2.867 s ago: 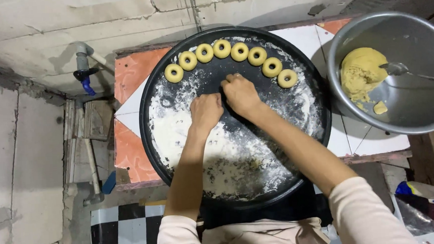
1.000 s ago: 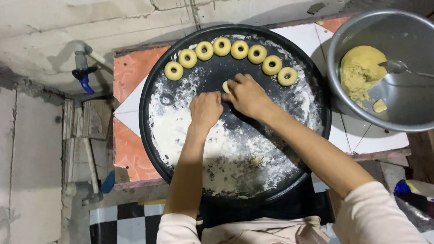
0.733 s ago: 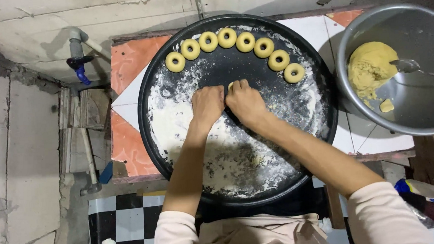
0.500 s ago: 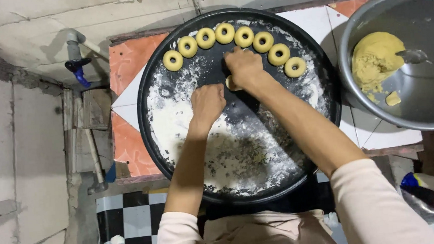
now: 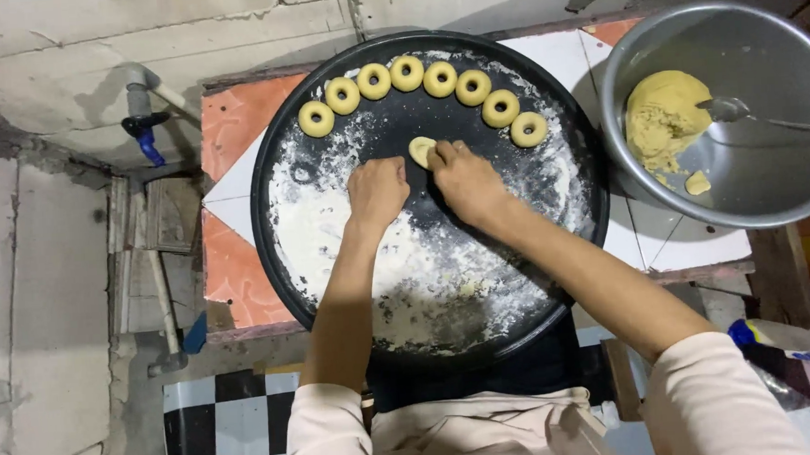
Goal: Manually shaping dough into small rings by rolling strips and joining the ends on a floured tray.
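Floured round black tray [image 5: 334, 287]: right hand [image 5: 465, 180] pinches an upright-oval dough ring [image 5: 420, 150]; left hand [image 5: 377, 190] fisted beside, open tray below

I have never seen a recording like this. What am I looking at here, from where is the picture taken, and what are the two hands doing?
The picture comes from a camera worn on a person's head, looking straight down, so you see that person's own arms and bare hands. There is no machine. In front lies a round black tray dusted with white flour. Along its far edge sit seven small yellow dough rings in a curved row. The right hand touches one more dough piece with its fingertips, below that row. The left hand rests closed on the tray beside it; I cannot tell if it holds anything. To the right stands a metal bowl with a lump of yellow dough and a spoon.
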